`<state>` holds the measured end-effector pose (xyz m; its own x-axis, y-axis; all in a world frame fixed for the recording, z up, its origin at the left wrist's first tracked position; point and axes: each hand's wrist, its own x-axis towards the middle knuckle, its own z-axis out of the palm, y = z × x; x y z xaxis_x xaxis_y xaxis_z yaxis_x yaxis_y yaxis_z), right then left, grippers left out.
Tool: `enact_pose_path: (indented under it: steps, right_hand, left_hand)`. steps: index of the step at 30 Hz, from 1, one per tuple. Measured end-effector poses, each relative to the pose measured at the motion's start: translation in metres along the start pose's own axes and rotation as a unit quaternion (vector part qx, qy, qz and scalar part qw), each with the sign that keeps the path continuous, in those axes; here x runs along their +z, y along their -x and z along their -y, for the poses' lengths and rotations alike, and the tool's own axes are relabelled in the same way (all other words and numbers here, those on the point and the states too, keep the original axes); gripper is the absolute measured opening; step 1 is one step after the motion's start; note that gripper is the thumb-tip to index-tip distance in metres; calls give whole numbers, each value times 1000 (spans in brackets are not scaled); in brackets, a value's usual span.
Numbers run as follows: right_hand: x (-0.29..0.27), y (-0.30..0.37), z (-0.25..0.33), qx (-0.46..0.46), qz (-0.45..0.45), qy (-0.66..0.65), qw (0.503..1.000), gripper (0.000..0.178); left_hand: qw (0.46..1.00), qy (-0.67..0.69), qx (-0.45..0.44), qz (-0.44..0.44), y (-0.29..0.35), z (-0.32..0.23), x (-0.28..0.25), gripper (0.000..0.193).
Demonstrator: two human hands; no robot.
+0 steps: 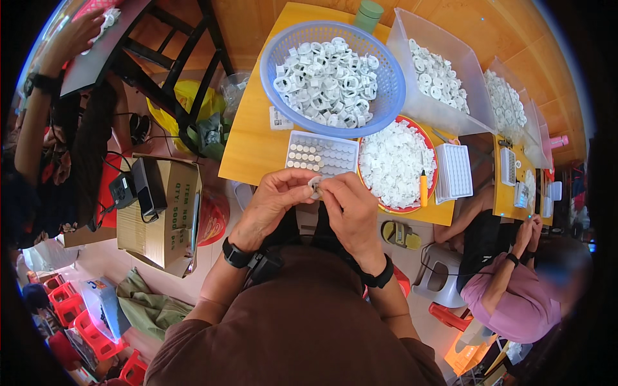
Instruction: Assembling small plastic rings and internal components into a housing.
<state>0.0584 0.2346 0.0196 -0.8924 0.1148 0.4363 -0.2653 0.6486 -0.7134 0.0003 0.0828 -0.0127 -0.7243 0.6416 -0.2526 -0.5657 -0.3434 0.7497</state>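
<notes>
My left hand (275, 198) and my right hand (351, 212) meet at the near edge of the table, both closed on one small white plastic part (315, 182) with something dark in its middle. Fingertips cover much of it. Just beyond them lies a white tray (329, 143) with rows of round cream pieces in its left portion. A blue plastic basket (270, 96) heaped with white ring-shaped parts (328, 80) stands behind the tray. To the right, a red-rimmed round dish (429, 143) holds a pile of small white pieces (394, 164), with a yellow-handled tool (423, 188) lying at its edge.
Stacked white trays (454, 168) sit right of the dish. Translucent bins (402, 32) of white parts and a green canister (368, 16) are farther back. A cardboard box (151, 225) is at left. One co-worker (515, 296) sits at right; another person's arm (45, 71) shows at far left.
</notes>
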Motion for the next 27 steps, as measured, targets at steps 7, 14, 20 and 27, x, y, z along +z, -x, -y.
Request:
enact_pose_path:
  steps: [7, 14, 20, 27]
  right_hand:
    - [-1, 1, 5, -16, 19, -30, 999, 14]
    - [4, -9, -37, 114, -9, -13, 993, 8]
    - [23, -15, -41, 126, 19, 61, 990, 8]
    - [28, -17, -46, 139, 35, 55, 988, 7]
  left_hand:
    - [999, 51, 7, -11, 1, 0, -8, 25]
    - [997, 62, 25, -31, 3, -9, -16, 24]
    - [995, 88, 39, -19, 2, -2, -18, 28]
    - [996, 85, 15, -22, 3, -3, -16, 23]
